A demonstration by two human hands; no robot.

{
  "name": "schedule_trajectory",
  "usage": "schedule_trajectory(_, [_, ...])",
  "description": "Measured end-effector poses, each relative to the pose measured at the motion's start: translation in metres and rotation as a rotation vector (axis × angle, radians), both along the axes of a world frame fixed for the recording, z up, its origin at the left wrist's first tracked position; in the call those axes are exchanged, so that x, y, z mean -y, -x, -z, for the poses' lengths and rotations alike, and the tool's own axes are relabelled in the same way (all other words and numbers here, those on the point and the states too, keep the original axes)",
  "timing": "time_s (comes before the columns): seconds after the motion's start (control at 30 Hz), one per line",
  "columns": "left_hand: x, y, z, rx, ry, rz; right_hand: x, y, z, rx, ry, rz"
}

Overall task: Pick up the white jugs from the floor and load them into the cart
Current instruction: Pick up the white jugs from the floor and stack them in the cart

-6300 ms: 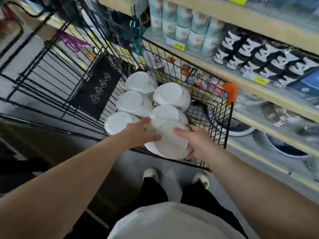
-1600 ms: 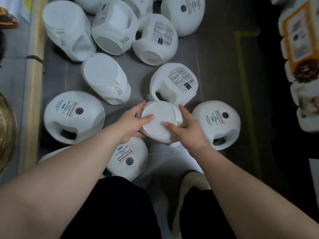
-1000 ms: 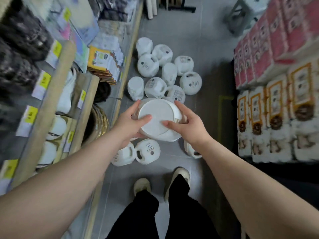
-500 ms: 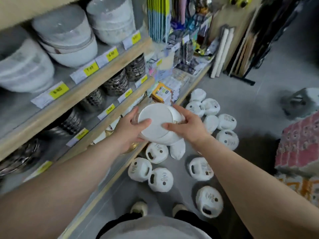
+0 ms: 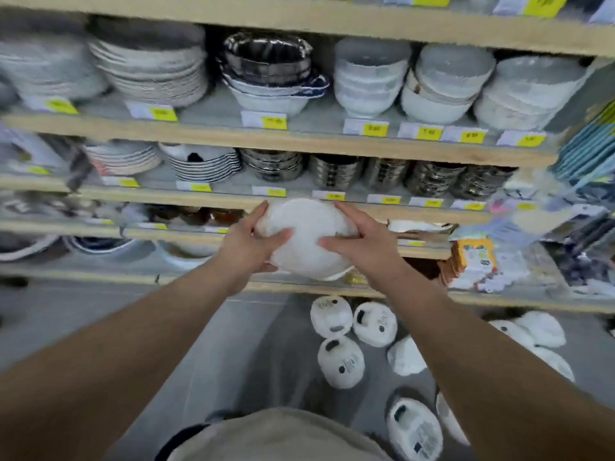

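Observation:
I hold one white jug [image 5: 304, 239] at chest height, its round base turned toward me. My left hand [image 5: 248, 246] grips its left side and my right hand [image 5: 361, 242] grips its right side, thumbs across the base. Several more white jugs lie on the grey floor at the lower right, among them a jug [image 5: 341, 362] with a dark handle hole and a jug [image 5: 414, 429] with a printed label near my right forearm. The cart is not in view.
Wooden store shelves [image 5: 299, 141] fill the view ahead, stacked with plates, white bowls [image 5: 371, 78] and steel bowls [image 5: 336, 171], with yellow price tags along the edges. Packaged goods [image 5: 476, 261] sit on the low shelf at right. Grey floor [image 5: 233, 344] lies below.
My view has swung left from the aisle end to face the shelves squarely. The jug stays gripped between both hands, and the floor jugs have slid to the lower right.

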State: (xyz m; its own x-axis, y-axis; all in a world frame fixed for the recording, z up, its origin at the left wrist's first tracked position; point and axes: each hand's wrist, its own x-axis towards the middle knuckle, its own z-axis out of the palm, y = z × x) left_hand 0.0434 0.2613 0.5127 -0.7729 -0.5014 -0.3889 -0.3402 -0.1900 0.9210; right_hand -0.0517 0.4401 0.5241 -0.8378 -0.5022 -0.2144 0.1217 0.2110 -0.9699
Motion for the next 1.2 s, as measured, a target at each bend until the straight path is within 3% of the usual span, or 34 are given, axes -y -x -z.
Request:
schedule_trajectory(0.23, [0.115,-0.147,-0.006,-0.039,0.001,-0.380,0.167,-0.083,-0.005,-0.064,-0.023,-0.380])
schedule_trajectory(0.7, [0.296,-0.474,-0.033,-0.050,0.123,-0.959,0.462,-0.366,-0.020,-0.045,0.101,-0.966])
schedule_trajectory(1.2, [0.508,-0.642,-0.036,-0.048,0.141,-1.398,0.768,-0.548,-0.013,0.026,0.130,-1.404])
